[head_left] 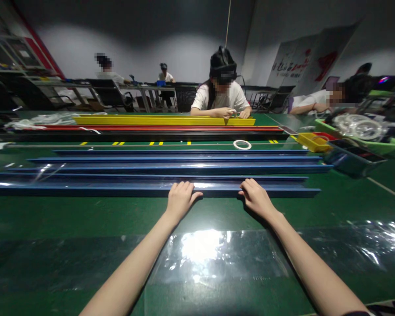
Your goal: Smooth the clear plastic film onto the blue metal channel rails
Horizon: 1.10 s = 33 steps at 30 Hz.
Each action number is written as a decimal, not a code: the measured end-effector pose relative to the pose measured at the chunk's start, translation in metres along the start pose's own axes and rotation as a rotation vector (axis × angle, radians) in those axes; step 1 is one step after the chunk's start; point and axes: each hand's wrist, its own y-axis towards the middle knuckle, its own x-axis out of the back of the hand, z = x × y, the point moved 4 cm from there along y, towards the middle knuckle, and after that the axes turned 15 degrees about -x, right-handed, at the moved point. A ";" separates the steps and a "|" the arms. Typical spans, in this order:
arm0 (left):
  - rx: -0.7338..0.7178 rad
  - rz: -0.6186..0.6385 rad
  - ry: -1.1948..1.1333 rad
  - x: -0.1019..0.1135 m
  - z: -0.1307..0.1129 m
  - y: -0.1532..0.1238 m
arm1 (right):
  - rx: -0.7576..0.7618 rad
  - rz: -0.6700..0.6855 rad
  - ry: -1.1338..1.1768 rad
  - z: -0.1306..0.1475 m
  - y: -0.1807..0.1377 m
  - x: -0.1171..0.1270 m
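The left hand [181,199] and right hand [257,198] rest on the nearest blue rail [85,189], lying lengthwise on the desk [52,215], each grip loose, fingers draped over its top, seemingly steadying it; moving so long a piece calls for a firmer, level hold
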 end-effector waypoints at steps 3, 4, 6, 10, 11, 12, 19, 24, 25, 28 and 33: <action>-0.002 -0.008 0.031 0.001 -0.001 0.000 | -0.006 -0.022 -0.011 0.000 -0.001 -0.002; -0.002 -0.009 0.036 0.001 -0.001 0.000 | -0.009 -0.029 -0.011 0.000 -0.001 -0.002; -0.003 -0.009 0.039 0.001 -0.002 0.000 | -0.017 -0.037 -0.006 0.001 -0.001 -0.002; -0.001 -0.010 0.039 0.001 -0.002 0.001 | -0.027 -0.038 0.012 0.001 -0.001 -0.003; 0.000 -0.012 0.040 0.001 -0.002 0.001 | -0.028 -0.037 0.015 0.000 -0.001 -0.003; 0.000 -0.014 0.041 0.001 -0.002 0.001 | -0.030 -0.037 0.018 0.000 -0.001 -0.003; -0.002 -0.022 0.054 0.001 -0.001 0.000 | -0.039 -0.047 0.036 0.001 -0.001 -0.004; 0.005 -0.028 0.068 0.001 0.000 -0.001 | -0.045 -0.048 0.050 0.001 0.000 -0.005; 0.005 -0.027 0.069 0.001 0.000 -0.001 | -0.044 -0.045 0.053 0.001 0.000 -0.005; 0.010 -0.027 0.077 0.002 0.000 -0.001 | -0.035 -0.032 0.058 0.001 0.000 -0.006; 0.019 -0.036 0.093 0.004 0.001 -0.001 | -0.027 -0.020 0.063 0.003 0.001 -0.007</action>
